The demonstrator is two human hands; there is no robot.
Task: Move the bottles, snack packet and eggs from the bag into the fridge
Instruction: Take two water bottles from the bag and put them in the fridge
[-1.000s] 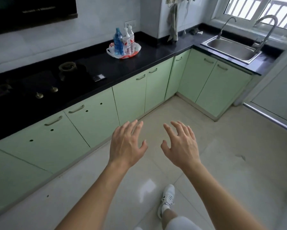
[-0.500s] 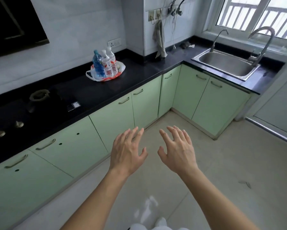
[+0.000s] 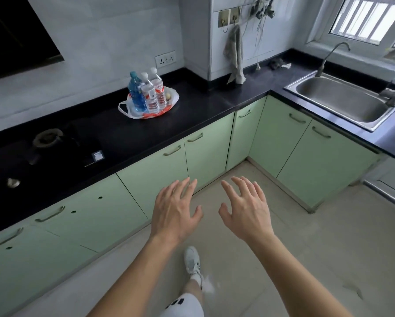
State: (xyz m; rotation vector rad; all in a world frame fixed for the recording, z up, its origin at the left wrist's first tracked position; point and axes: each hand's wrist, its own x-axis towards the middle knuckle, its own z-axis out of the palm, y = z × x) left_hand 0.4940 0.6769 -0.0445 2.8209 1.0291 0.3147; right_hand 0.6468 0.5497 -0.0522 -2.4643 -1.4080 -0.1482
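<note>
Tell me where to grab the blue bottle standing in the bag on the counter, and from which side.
Grip the blue bottle around its upper body, below the cap, coming from its left. It stands upright in the slumped plastic bag, and two clear bottles crowd its right side, so the left is probably freest. Both the left hand and right hand are open and empty.

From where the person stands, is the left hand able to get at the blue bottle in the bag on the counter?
Probably not yet. The left hand hangs open over the floor, well short of the blue plastic bottle in the white carrier bag. Nothing blocks the way across the black countertop; stepping closer should do it.
</note>
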